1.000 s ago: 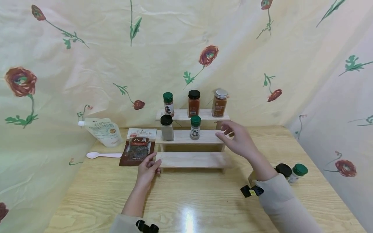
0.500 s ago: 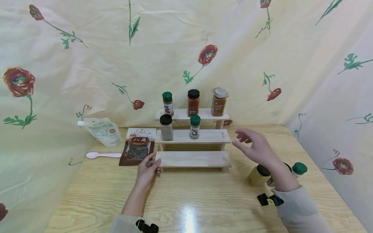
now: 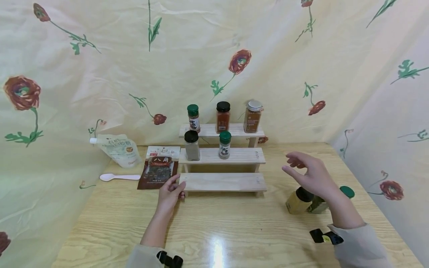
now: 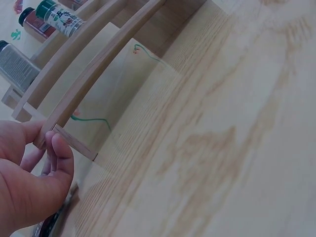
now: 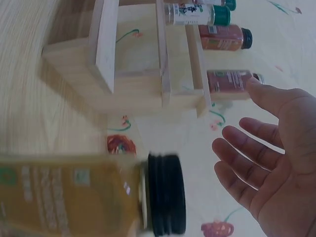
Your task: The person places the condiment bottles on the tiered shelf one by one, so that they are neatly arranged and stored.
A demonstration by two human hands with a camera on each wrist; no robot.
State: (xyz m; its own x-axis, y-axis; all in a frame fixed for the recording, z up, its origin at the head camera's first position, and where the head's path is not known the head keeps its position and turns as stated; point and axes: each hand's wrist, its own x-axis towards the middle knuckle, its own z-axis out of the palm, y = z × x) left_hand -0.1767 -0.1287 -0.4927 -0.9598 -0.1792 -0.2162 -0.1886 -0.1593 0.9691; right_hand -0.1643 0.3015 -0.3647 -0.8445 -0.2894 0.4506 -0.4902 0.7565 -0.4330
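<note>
A three-tier wooden spice rack (image 3: 222, 182) stands against the wall. My left hand (image 3: 169, 197) pinches the left end of its lowest board between thumb and fingers, as the left wrist view (image 4: 37, 173) also shows. My right hand (image 3: 311, 175) is in the air right of the rack, fingers loosely bent and holding nothing. Close below it stands a jar of yellow powder (image 3: 296, 204) with a black lid, large in the right wrist view. Beside that, a darker jar (image 3: 317, 205) and a green-capped bottle (image 3: 347, 191) are partly hidden by the right forearm.
On the top tier stand a green-capped bottle (image 3: 193, 121), a black-lidded red jar (image 3: 222, 120) and a silver-lidded jar (image 3: 252, 120). The middle tier bears a grey jar (image 3: 192, 149) and a green-capped bottle (image 3: 224, 149). Leftward are a white pouch (image 3: 120, 150), brown packet (image 3: 159, 169) and white spoon (image 3: 120, 177).
My right hand has moved from the right end of the middle tier to the right, over the jars, uncovering the yellow one. The left hand has stayed on the rack.
</note>
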